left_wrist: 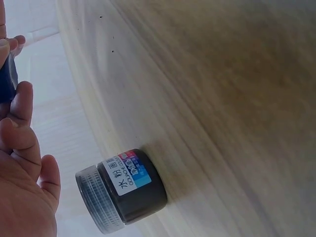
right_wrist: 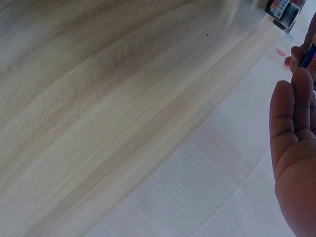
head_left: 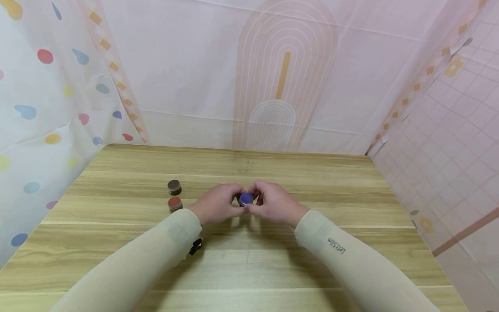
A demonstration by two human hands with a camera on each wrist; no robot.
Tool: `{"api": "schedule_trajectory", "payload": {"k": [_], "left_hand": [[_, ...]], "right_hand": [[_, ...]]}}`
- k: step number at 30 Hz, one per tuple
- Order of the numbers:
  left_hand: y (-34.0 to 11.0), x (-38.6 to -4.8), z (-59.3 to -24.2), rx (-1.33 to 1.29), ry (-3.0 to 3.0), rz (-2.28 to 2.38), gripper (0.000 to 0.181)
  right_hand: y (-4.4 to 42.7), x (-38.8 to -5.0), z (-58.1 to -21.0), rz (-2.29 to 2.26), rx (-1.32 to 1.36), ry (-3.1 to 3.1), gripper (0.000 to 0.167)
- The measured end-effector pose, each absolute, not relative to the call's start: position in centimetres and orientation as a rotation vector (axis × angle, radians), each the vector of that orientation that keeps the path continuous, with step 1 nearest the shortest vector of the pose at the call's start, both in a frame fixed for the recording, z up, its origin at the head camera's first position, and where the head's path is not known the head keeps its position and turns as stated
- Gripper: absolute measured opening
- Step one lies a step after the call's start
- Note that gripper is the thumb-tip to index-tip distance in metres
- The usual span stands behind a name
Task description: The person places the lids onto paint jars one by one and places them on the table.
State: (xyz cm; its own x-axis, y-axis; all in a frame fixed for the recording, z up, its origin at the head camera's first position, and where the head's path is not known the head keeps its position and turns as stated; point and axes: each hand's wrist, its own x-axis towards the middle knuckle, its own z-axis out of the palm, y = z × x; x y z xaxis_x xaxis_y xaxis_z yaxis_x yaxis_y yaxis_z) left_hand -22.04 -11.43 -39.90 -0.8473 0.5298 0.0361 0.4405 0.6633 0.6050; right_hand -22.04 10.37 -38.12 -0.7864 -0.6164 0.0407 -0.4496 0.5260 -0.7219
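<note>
A small paint jar with a blue-violet top (head_left: 246,199) is held just above the table between both hands. My left hand (head_left: 217,203) grips it from the left, finger and thumb curled about its side. From the right, my right hand (head_left: 276,204) pinches the same jar. At the edge of the left wrist view a dark blue part of the jar (left_wrist: 7,81) shows between the fingers. Only a sliver of the blue jar (right_wrist: 308,58) appears in the right wrist view; the hands hide much of it.
Left of the hands stand a dark brown paint jar (head_left: 174,187) and, nearer, a red-brown one (head_left: 175,203) partly behind the left wrist. Wood-grain tabletop (head_left: 249,268) lies beneath. Patterned cloth (head_left: 187,78) hangs behind and at both sides.
</note>
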Motion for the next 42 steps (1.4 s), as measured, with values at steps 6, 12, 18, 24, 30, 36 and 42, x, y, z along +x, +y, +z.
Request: {"api": "schedule_trajectory", "payload": {"k": [6,12,18,24,30,36,42], "left_hand": [[-11.47,-22.05,-40.0,0.795,2.743,0.939,0.019],[-11.49,-22.04,-40.01,0.804,2.752,0.927,0.02],[-11.48,-22.04,-40.02,0.797,2.747,0.927,0.021],[-11.34,-21.99,-39.94,0.794,2.736,0.938,0.022],[-11.34,-21.94,-39.83,0.794,2.743,0.933,0.02],[-11.42,-21.89,-39.74,0.795,2.752,0.923,0.021],[-11.44,-21.83,-39.66,0.79,2.746,0.925,0.022]], "right_hand": [[10.37,-22.13,-38.06,-1.099,-0.923,2.532,0.031],[10.41,-22.14,-38.06,-1.09,-0.943,2.536,0.032],[10.34,-22.17,-38.13,-1.085,-0.969,2.544,0.028],[10.26,-22.09,-38.05,-1.061,-0.94,2.573,0.024],[10.39,-22.02,-37.93,-1.086,-0.918,2.539,0.031],[10.46,-22.13,-38.11,-1.087,-0.973,2.535,0.033],[10.36,-22.12,-38.11,-1.11,-0.976,2.517,0.028]]}}
